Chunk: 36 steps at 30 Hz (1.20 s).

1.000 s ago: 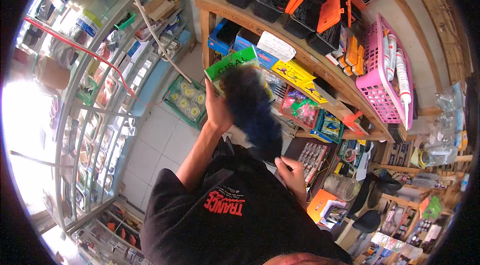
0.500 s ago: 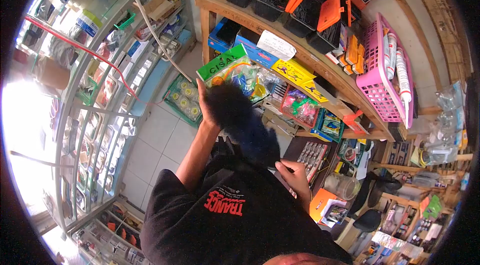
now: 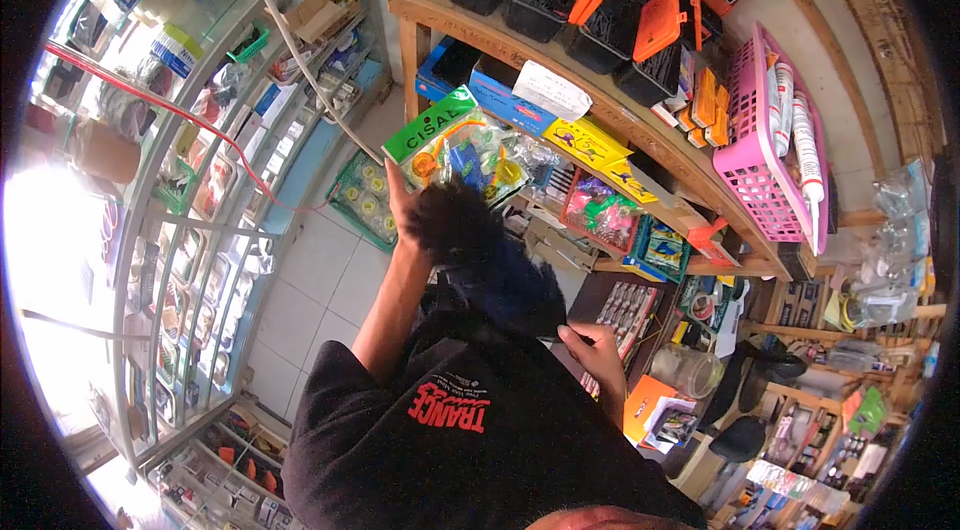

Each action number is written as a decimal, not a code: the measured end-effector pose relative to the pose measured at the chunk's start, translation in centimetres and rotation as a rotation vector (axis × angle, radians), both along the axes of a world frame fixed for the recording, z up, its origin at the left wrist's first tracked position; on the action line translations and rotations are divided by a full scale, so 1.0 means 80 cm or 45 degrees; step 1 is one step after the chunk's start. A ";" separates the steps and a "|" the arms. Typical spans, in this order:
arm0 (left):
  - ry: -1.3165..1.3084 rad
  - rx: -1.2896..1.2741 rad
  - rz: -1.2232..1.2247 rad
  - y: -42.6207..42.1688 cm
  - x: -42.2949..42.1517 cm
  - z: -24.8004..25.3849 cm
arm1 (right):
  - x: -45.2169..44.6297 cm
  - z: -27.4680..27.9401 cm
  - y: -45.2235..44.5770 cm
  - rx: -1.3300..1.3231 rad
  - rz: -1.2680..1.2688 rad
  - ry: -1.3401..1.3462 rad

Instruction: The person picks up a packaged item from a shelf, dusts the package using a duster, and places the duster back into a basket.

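My left hand (image 3: 398, 205) grips the left edge of a clear plastic packet (image 3: 478, 158) with a green header lettered "CISAL". Orange, yellow and blue pieces show through it; what they are I cannot make out. A dark fluffy feather duster (image 3: 500, 270) lies across my body, its upper end overlapping the left palm and the lower edge of the packet. At the duster's lower right end, my right hand (image 3: 598, 358) is closed on its handle, most of which is hidden. Part of the left hand's fingers is hidden by the packet and feathers.
A wooden shelf (image 3: 600, 60) ahead bears black bins with orange lids and a pink basket (image 3: 745, 155). Below are a green basket (image 3: 365, 200) and a red tray of small packets (image 3: 600, 210). Glass shelving (image 3: 190, 260) stands left, with a red cable (image 3: 215, 130) in front.
The packet and my left hand have shifted slightly left. The duster's feathered end has dropped a little, uncovering more of the packet. My right hand moved slightly right, still on the handle.
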<state>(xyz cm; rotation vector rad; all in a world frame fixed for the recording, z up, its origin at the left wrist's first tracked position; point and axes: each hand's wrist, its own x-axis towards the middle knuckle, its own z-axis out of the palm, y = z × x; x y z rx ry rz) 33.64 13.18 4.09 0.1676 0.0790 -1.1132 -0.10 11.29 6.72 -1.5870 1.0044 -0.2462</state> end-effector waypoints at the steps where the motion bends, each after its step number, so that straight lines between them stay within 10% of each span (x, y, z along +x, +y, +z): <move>1: 0.009 -0.006 0.005 -0.001 0.002 -0.001 | -0.003 -0.003 -0.002 0.000 0.005 -0.004; 33: 0.073 0.078 -0.116 -0.001 -0.009 0.016 | -0.013 -0.037 -0.032 -0.297 -0.310 -0.003; 36: 0.084 0.055 -0.230 -0.004 -0.027 0.011 | 0.028 -0.006 -0.032 -0.276 -0.482 -0.431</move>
